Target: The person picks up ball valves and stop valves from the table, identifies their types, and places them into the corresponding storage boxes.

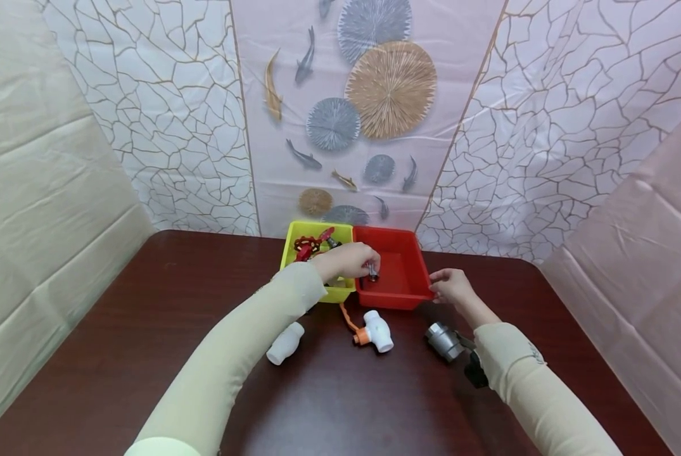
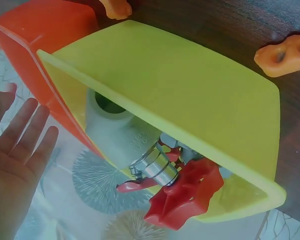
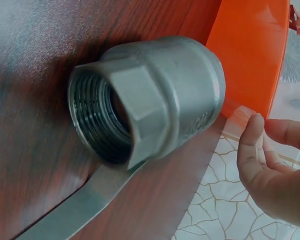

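My left hand (image 1: 354,259) reaches over the red bin (image 1: 397,297). In the left wrist view its fingers (image 2: 25,127) are stretched out, with nothing visible between them. A small metal fitting (image 1: 372,273) shows just below those fingertips, within the bin's outline. At the bin's right front corner, my right hand (image 1: 453,286) pinches the rim between thumb and fingertip (image 3: 252,132). A steel ball valve (image 3: 160,95) with a flat metal lever (image 3: 85,200) lies on the table near my right wrist.
Left of the red bin stands a yellow bin (image 2: 190,90) holding a grey valve (image 2: 120,135) and a red handwheel (image 2: 185,192). In front lie a white valve with an orange handle (image 1: 379,332) and another white valve (image 1: 286,344). Patterned cloth (image 1: 192,114) hangs behind the table.
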The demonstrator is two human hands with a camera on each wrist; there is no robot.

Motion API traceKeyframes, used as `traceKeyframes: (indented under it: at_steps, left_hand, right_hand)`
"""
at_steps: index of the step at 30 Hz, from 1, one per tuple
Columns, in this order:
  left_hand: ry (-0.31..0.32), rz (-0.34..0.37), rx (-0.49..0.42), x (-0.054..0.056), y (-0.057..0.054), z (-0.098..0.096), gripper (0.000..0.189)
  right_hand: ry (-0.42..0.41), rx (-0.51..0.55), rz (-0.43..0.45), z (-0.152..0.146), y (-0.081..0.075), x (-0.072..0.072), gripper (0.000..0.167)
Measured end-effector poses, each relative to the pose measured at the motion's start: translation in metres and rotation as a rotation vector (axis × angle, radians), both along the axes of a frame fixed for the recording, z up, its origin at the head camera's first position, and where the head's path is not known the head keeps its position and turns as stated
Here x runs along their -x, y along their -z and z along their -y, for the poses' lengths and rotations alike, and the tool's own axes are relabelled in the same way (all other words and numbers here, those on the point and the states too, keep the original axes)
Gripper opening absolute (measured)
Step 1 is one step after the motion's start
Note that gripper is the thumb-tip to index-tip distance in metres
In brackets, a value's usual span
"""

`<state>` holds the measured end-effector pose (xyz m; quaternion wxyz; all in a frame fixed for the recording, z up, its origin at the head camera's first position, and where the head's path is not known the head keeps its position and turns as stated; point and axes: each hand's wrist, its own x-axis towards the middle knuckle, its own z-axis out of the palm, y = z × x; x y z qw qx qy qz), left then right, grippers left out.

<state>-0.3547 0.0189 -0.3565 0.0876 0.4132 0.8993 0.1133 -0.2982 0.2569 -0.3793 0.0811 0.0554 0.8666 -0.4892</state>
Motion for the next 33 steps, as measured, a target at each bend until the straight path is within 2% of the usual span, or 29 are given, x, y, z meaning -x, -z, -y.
traceKeyframes:
  at_steps: [7,11,20,26,33]
  left_hand:
    - [0.023,0.018,-0.022,-0.006,-0.002,0.007,0.028]
    - [0.015,-0.011,-0.056,-0.009,-0.005,0.018,0.036]
    - [-0.001,-0.034,-0.135,-0.022,-0.008,0.042,0.034]
    - [-0.007,-0.076,-0.211,-0.035,-0.002,0.058,0.032]
    - [0.013,-0.147,-0.260,-0.065,0.002,0.077,0.028]
  right_hand:
    - [-0.037,-0.135,-0.066,-0.003,0.000,-0.003,0.032]
    - [-0.052,-0.221,-0.126,-0.003,0.000,-0.005,0.030]
    - [-0.106,-0.443,-0.246,0.000,-0.002,-0.013,0.024]
    - [-0.129,-0.454,-0.324,0.001,-0.005,-0.021,0.022]
    - [-0.176,-0.404,-0.434,0.005,0.001,-0.035,0.024]
